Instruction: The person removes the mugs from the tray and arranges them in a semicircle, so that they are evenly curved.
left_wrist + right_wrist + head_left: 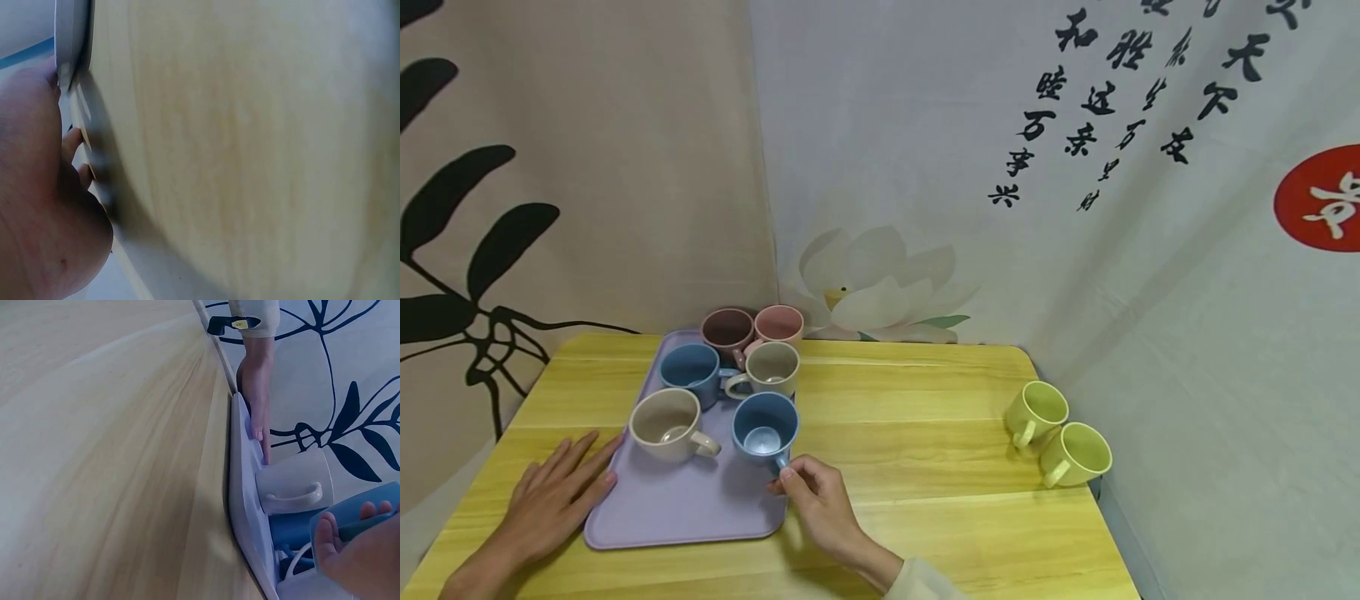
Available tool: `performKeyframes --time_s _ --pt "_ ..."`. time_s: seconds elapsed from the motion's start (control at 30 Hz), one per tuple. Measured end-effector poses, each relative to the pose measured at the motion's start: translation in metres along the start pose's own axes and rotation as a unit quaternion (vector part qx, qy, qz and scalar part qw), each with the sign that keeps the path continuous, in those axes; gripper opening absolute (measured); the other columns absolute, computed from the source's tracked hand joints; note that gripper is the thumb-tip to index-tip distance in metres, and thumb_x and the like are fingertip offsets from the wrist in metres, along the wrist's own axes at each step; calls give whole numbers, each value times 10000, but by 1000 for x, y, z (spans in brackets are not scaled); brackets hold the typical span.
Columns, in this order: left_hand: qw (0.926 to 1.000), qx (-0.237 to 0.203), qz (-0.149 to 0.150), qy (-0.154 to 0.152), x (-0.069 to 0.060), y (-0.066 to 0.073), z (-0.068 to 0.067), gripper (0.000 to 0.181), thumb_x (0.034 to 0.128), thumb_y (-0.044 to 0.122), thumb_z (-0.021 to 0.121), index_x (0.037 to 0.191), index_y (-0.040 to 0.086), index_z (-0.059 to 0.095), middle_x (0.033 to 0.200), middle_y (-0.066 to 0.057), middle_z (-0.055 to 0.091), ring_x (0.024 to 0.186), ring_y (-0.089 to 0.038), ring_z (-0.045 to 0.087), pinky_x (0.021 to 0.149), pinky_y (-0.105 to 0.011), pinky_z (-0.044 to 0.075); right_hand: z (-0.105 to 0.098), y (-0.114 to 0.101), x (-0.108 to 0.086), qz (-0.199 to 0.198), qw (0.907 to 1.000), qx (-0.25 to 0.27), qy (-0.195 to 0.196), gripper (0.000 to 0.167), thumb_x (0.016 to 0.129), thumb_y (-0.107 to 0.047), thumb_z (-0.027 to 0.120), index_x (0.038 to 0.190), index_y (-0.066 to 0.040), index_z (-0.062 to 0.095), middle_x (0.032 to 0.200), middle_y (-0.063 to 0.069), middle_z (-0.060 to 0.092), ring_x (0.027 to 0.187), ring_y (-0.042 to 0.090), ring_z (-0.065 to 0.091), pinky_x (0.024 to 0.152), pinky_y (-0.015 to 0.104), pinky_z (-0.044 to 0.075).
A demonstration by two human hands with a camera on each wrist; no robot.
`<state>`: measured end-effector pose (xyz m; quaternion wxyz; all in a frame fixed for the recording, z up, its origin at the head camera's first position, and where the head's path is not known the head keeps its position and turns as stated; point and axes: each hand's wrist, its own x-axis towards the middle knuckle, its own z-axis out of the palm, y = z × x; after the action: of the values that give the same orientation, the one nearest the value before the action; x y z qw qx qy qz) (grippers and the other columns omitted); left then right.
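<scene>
My right hand (820,500) pinches the handle of a blue mug (765,421) over the right side of a lavender tray (681,517). Whether that mug's base touches the tray I cannot tell. In the right wrist view, the fingers (326,531) curl at the blue handle. My left hand (561,500) lies at the tray's left edge with its fingers spread and fairly straight, its fingertips touching the rim. A cream mug (664,429) stands nearby on the tray. Behind it are another blue mug (700,379) and a second cream mug (772,368).
At the tray's far end stand a dark mauve mug (727,327) and a pink mug (780,323). Two green mugs (1037,407) sit close together at the right edge of the wooden table (917,433). A printed cloth (880,167) hangs behind the table.
</scene>
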<state>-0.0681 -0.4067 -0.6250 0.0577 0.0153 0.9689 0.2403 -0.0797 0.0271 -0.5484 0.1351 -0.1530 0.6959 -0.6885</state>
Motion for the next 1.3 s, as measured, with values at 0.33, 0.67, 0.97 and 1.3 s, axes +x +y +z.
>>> performKeyframes --time_s 0.33,0.67,0.97,1.3 --pt "10000 0 -30 -15 0 7 -4 706 1219 558 361 1829 268 153 1840 -391 61 1669 -704 -143 1229 -861 -298 -16 -1 -8 -148 9997 40 168 319 1174 -148 575 1123 146 688 1144 424 742 1035 150 787 1035 252 631" --pt "9999 109 -19 -72 2 6 -6 706 1222 550 354 1828 245 159 1829 -408 79 1659 -726 -108 1219 -930 -196 -33 1 -12 -267 9987 64 418 311 1167 -137 579 1106 147 687 1110 409 729 1083 329 826 1027 275 652" --pt "9999 120 -37 -84 2 6 -6 717 1220 553 357 1827 229 156 1826 -414 67 1656 -730 -107 1220 -932 -191 -50 0 -12 -222 9975 84 670 339 1187 -158 545 1132 153 668 1140 416 719 1049 164 821 1059 278 640" --pt "9999 96 -45 -84 2 7 -6 713 1223 545 355 1826 215 165 1828 -414 64 1663 -717 -123 1221 -927 -201 -62 5 -10 -165 9939 164 1076 320 1181 -143 552 1119 147 672 1135 404 705 1059 239 829 1052 288 652"
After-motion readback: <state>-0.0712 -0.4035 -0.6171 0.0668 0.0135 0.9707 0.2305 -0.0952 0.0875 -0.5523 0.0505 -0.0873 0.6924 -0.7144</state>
